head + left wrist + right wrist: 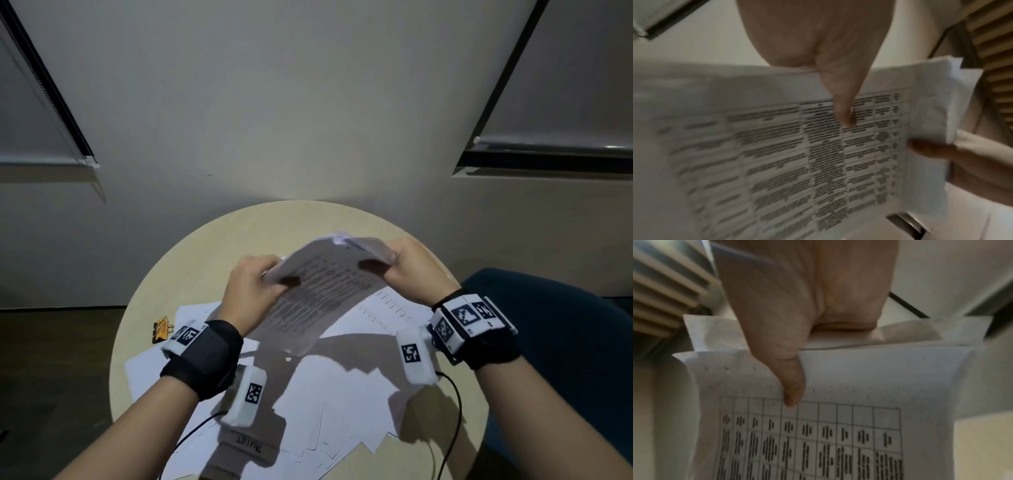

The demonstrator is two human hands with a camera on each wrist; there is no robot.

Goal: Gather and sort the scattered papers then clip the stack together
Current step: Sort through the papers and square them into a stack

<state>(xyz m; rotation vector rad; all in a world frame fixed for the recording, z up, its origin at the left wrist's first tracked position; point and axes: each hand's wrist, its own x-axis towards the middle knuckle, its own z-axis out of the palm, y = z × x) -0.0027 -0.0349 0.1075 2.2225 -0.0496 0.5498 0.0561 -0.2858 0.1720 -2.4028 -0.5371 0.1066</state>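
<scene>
Loose white printed sheets (325,394) scattered across near side of round beige wooden table (455,425). Left hand (251,291) and right hand (416,269) each clamped, thumb over fingers, on raised sheaf of table-printed papers (322,294). Orange binder clip (161,329) at left. Grey wall (274,102) beyond.

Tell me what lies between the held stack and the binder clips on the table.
Nothing visible blocks the way. Both the left hand and right hand grip the paper stack above the round table. The binder clips sit in the open at the left edge, beside loose sheets.
</scene>
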